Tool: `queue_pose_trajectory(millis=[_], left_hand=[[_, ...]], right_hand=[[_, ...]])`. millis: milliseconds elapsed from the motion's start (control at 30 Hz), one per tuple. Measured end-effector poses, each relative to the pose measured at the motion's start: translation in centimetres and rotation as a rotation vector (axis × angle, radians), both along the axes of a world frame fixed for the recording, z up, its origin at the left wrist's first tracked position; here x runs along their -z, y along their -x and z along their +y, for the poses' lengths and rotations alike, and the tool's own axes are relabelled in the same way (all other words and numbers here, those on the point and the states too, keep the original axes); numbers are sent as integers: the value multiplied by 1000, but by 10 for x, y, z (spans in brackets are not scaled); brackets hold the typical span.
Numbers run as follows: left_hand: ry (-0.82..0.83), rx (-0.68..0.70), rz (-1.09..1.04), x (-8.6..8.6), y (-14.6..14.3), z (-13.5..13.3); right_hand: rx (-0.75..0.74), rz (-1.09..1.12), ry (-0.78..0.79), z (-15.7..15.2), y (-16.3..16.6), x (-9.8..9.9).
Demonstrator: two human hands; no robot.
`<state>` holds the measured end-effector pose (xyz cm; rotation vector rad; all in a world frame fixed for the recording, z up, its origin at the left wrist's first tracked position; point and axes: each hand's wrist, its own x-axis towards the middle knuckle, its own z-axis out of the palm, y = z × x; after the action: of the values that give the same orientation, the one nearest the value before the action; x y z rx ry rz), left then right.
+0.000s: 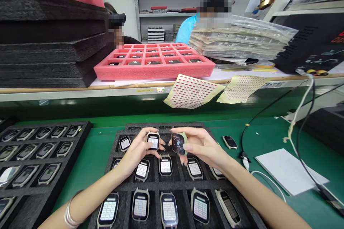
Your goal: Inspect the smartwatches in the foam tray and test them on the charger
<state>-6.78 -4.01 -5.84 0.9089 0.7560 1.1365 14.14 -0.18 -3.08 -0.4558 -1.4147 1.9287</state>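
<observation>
**A:** What do we have in each hand?

**B:** Our left hand [139, 150] pinches a lit watch [153, 140] by its edges, screen toward us, just above the top row of the black foam tray [123, 182]. Our right hand [200, 146] grasps a second watch [178, 144] with a dark screen and a pale green case, tilted toward the left hand. The two watches sit side by side, nearly touching, at 12 o'clock over the tray.

**A:** How do we handle this step well?

**B:** We judge that the fingers belong on the case rims, off the glass. We keep both units low over the foam, so that a slip lands soft. We compare the screens at one angle; the dark one at 3 o'clock of the lit one merits the closer check.

**A:** What lies under the hands?

**B:** Rows of watches [169, 209] rest in foam pockets, most showing a white grid screen. A second tray [40, 150] of watches lies at 9 o'clock. One loose watch [230, 141] lies on the green mat [268, 136] at 3 o'clock, near cables [301, 114] and a white sheet [287, 171].

**A:** And the room?

**B:** At 12 o'clock a raised shelf carries a pink foam tray [153, 66], stacked black foam [48, 39], stacked clear trays [239, 39] and two hanging sticker sheets [192, 91]. Two people sit beyond it, before grey shelving [172, 10].
</observation>
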Motion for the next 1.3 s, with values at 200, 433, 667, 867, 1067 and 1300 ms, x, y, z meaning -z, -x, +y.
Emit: queue_pose_trajectory(millis=[200,433,667,867,1067,1300], left_hand=[[-3,-2,-2,0,1,0],[2,-4,-13,1,1,0],[5,3,6,1,1,1],[7,-7,7,0,1,0],[13,-24,-17,4,0,1],[24,-24,-11,1,0,0]], right_hand=[[10,-24,11,1,-1,0],[13,-5,-13,1,-1,-1],[10,-5,-12,1,-1,0],[47,-16,-9,1,-1,0],[82,-39,0,0,0,-2],[36,-32,-4,-1,-2,-2]])
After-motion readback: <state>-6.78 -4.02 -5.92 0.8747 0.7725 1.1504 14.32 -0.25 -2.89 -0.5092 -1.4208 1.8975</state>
